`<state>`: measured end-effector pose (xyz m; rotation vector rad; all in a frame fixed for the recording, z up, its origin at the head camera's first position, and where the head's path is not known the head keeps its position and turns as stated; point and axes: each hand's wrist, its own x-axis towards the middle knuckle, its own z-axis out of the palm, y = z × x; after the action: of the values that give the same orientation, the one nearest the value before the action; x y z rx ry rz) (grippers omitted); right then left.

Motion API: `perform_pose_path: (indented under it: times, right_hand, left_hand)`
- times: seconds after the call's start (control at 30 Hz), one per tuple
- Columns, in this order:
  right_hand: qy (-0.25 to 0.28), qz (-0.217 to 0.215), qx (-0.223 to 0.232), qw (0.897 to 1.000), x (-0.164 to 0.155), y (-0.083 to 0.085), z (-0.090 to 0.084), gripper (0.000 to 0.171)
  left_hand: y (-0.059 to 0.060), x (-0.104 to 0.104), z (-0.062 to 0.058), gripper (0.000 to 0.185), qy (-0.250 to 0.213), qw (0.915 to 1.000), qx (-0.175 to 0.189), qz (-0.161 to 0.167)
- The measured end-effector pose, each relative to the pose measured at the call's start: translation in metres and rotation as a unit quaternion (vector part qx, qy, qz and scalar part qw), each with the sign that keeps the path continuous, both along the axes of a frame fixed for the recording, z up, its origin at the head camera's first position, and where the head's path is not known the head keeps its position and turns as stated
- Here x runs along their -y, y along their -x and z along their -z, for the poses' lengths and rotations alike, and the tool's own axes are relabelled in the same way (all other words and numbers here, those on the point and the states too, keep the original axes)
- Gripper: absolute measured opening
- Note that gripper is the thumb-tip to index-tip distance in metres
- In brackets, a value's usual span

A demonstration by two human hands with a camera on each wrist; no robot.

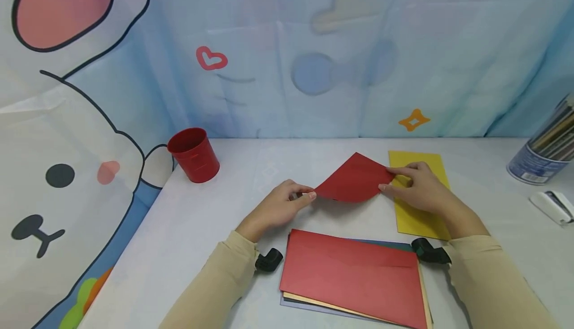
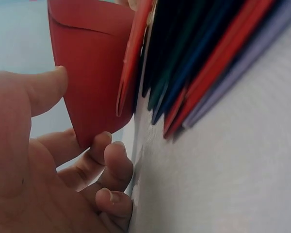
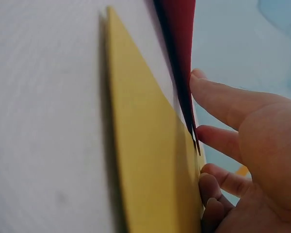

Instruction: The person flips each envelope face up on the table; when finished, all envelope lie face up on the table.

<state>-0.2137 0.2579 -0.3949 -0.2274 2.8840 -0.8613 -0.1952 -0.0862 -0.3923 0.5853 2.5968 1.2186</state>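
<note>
Both hands hold up a red paper envelope [image 1: 354,179], its sheet bowed between them. A curved flap edge shows on the envelope [image 2: 87,82] in the left wrist view. My left hand [image 1: 280,204] pinches its left corner between thumb and fingers. At the right end, my right hand [image 1: 421,189] pinches the edge with its thumb [image 3: 228,99] and fingers, over a yellow envelope [image 1: 419,224] lying on the table. Nearer to me lies a stack of coloured envelopes [image 1: 354,279], a red one on top.
A red cup [image 1: 195,157] stands at the back left of the white table [image 1: 188,249]. On the right are a tin of pencils [image 1: 540,159] and a white stapler [image 1: 551,207]. A patterned blue curtain [image 1: 269,99] hangs along the back edge.
</note>
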Motion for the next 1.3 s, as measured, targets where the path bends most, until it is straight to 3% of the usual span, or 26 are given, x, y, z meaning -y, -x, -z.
perform_pose_path:
  times: [0.17,0.3,0.43,0.57,0.63,0.73,0.77,0.87,0.93,1.13,1.3]
  right_hand:
    - [0.024,0.012,0.006,1.000,0.001,-0.001,-0.005,0.084]
    - [0.089,0.009,-0.027,0.996,0.002,-0.002,-0.010,0.077]
    - [0.169,-0.009,-0.087,0.982,0.006,-0.004,-0.014,0.066]
    - [0.205,-0.020,-0.133,0.969,0.011,-0.007,-0.019,0.055]
    - [0.209,-0.023,-0.147,0.966,0.014,-0.008,-0.023,0.052]
    - [0.218,-0.017,-0.139,0.966,0.018,-0.010,-0.028,0.052]
    - [0.217,-0.017,-0.137,0.966,0.018,-0.011,-0.029,0.052]
    - [0.207,-0.012,-0.120,0.971,0.018,-0.014,-0.032,0.053]
    - [0.200,-0.017,-0.112,0.973,0.016,-0.016,-0.035,0.055]
    - [0.177,-0.024,-0.080,0.981,0.011,-0.018,-0.042,0.056]
    - [0.162,-0.025,-0.049,0.985,0.008,-0.021,-0.048,0.055]
  left_hand:
    - [0.000,0.000,-0.003,0.045,-0.034,0.9989,0.004,-0.033]
    - [0.000,-0.001,-0.003,0.049,-0.074,0.9938,-0.020,-0.080]
    - [0.002,-0.001,-0.001,0.057,-0.106,0.9844,-0.063,-0.125]
    - [0.003,-0.001,-0.002,0.059,-0.139,0.9738,-0.089,-0.156]
    - [0.003,0.000,-0.002,0.051,-0.157,0.9688,-0.093,-0.167]
    - [0.005,0.001,-0.001,0.026,-0.182,0.9637,-0.098,-0.168]
    - [0.006,0.002,0.000,0.026,-0.190,0.9630,-0.098,-0.164]
    - [0.007,0.003,0.002,0.056,-0.208,0.9629,-0.100,-0.140]
    - [0.007,0.005,0.003,0.064,-0.215,0.9638,-0.099,-0.123]
    - [0.006,0.006,0.003,0.063,-0.218,0.9669,-0.097,-0.090]
    - [0.006,0.005,0.001,0.056,-0.219,0.9670,-0.087,-0.097]
